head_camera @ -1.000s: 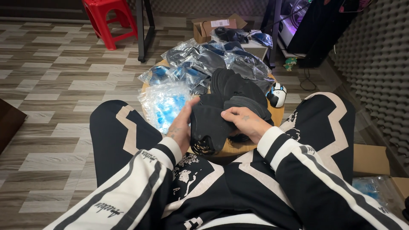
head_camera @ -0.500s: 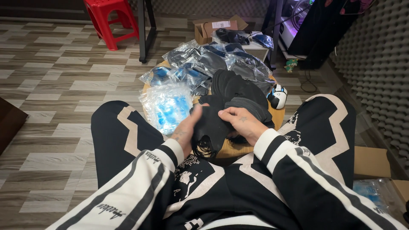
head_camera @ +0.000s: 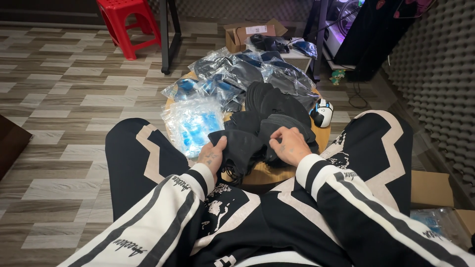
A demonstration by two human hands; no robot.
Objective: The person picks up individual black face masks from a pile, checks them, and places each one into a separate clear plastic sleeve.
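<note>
The floor (head_camera: 64, 104) is laid in wood-look planks of mixed grey, beige and brown, set in staggered rows. A red plastic stool (head_camera: 129, 22) stands at the far left, just beside a black metal table leg (head_camera: 166, 34). An open cardboard box (head_camera: 252, 33) sits on the floor further back. Dark grey acoustic foam (head_camera: 435, 84) with a pyramid pattern covers the right wall. A computer case (head_camera: 344, 20) glows pink and white at the far right. Another cardboard box (head_camera: 430, 190) lies low on the right.
</note>
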